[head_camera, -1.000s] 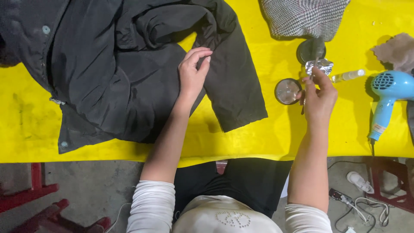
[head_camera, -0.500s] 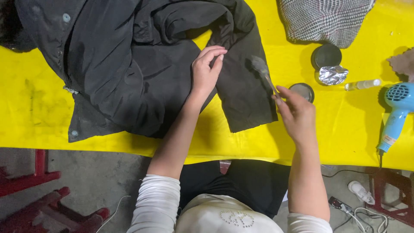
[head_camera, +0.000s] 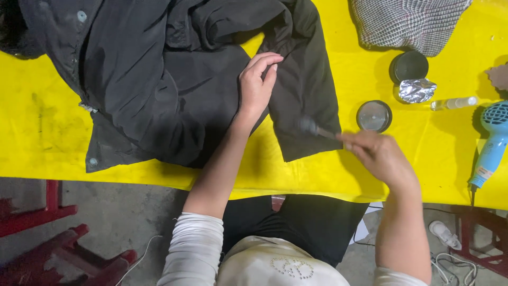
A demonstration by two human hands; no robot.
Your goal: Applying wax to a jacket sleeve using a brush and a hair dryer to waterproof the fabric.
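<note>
- Small brush (head_camera: 312, 127), blurred, pinched in the right hand (head_camera: 378, 156) fingers, sits on the black jacket (head_camera: 174, 79) sleeve hem.
- Left hand (head_camera: 256, 87) at ten o'clock lies flat, fingers together; light pressure could let cloth bunch.
- Open tin (head_camera: 374, 116) at two o'clock: an elbow might knock it off the yellow tabletop (head_camera: 37, 143).

On the yellow table's far right: a round dark tin (head_camera: 408, 66), its open lid (head_camera: 373, 116), crumpled silver foil wrapper (head_camera: 416, 90).
</note>
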